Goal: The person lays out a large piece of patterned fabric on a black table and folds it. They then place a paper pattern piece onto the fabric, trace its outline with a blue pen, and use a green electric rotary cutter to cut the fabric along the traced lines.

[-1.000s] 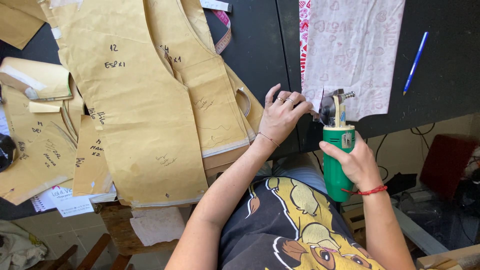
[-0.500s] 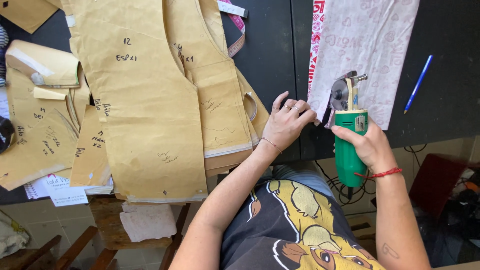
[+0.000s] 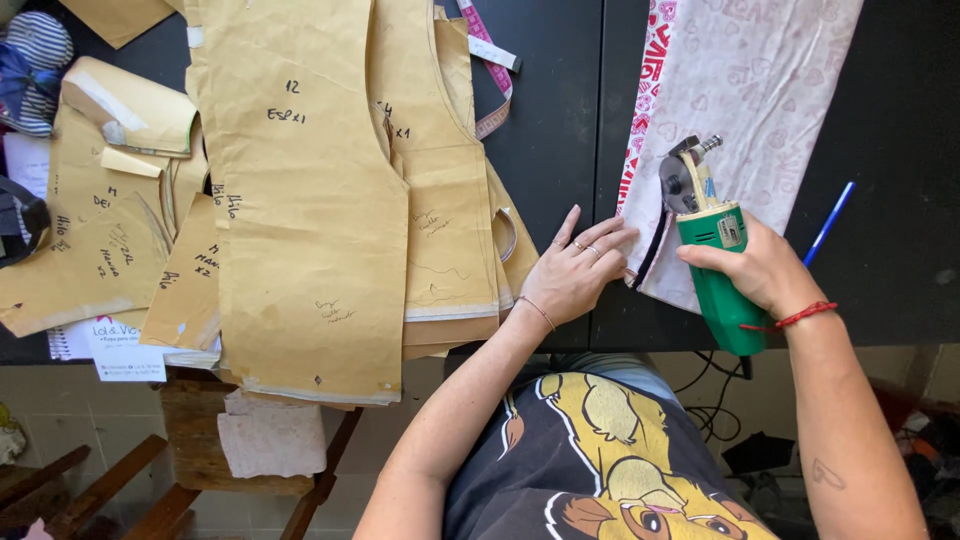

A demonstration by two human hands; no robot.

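My right hand point(image 3: 765, 270) grips a green electric rotary cutter point(image 3: 712, 250), its round blade resting on a pale printed fabric point(image 3: 750, 100) spread on the black table point(image 3: 560, 120). My left hand point(image 3: 580, 270) lies flat, fingers apart, pressing the fabric's near left edge just beside the cutter. A red cord circles my right wrist.
Brown paper pattern pieces point(image 3: 310, 190) are stacked on the table's left half and hang over its front edge. A measuring tape point(image 3: 490, 60) lies by them. A blue pen point(image 3: 828, 222) rests right of the fabric. Wooden furniture point(image 3: 180, 480) stands below.
The cutter and my right hand have moved forward onto the fabric. My left hand has flattened against the fabric's edge.
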